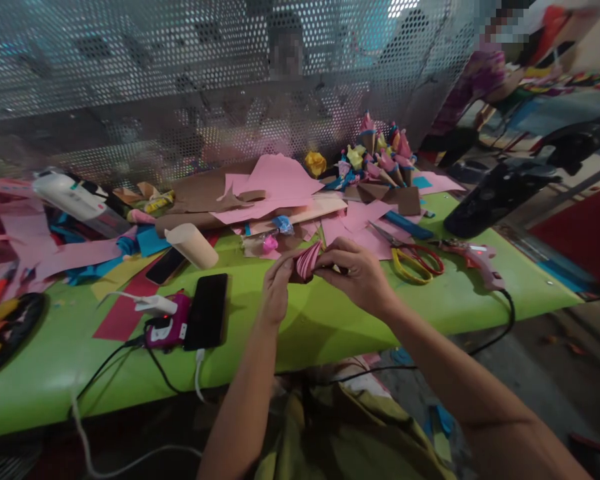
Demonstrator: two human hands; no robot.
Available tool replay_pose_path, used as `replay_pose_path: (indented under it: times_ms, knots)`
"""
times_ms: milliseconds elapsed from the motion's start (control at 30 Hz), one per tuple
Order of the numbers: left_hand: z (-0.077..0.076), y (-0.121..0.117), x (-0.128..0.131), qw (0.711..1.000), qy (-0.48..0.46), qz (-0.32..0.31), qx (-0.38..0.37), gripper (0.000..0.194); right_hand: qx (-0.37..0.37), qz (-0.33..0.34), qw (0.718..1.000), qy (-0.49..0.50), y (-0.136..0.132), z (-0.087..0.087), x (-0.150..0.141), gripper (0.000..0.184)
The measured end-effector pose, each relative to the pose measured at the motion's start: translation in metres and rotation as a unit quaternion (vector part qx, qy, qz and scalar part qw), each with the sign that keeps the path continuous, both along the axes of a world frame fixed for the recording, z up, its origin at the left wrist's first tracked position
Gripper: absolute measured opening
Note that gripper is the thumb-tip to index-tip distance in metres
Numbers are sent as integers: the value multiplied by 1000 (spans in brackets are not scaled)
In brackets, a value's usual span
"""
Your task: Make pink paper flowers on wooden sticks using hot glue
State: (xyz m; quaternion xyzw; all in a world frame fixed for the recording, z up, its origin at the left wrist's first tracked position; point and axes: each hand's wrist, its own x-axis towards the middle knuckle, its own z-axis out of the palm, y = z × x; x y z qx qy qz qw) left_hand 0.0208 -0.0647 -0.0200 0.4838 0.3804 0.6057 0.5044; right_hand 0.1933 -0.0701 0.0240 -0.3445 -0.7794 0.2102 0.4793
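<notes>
Over the middle of the green bench, both hands meet at a small pleated pink paper piece [309,262]. Its folds show as dark and light stripes, and a brown part, perhaps paper, shows beside it. My left hand [279,287] is closed round its left side. At its right edge, my right hand [357,275] pinches with thumb and fingers. Just behind the hands lie a bright pink crumpled paper bit [270,243] and a blue shiny wrapped bit [283,225]. Yellow-handled scissors [411,265] rest to the right of my right hand.
A glue gun [480,261] with a black cord lies at right, near a black bottle-like object [497,197]. Paper cones [380,160] cluster behind. A phone [207,311], purple power adapter [173,323] and cardboard tube [192,245] occupy the left. A person [480,77] sits far right.
</notes>
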Motion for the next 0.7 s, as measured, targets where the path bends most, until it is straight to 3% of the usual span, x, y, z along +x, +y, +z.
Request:
replay_pose_path:
  times_ms: [267, 700]
  knots:
    - [-1, 0, -1, 999, -18, -17, -20, 29, 31, 44, 998, -23, 5, 3, 6, 13]
    - [0, -1, -2, 997, -42, -44, -53, 30, 101, 61, 993, -24, 9, -2, 7, 11]
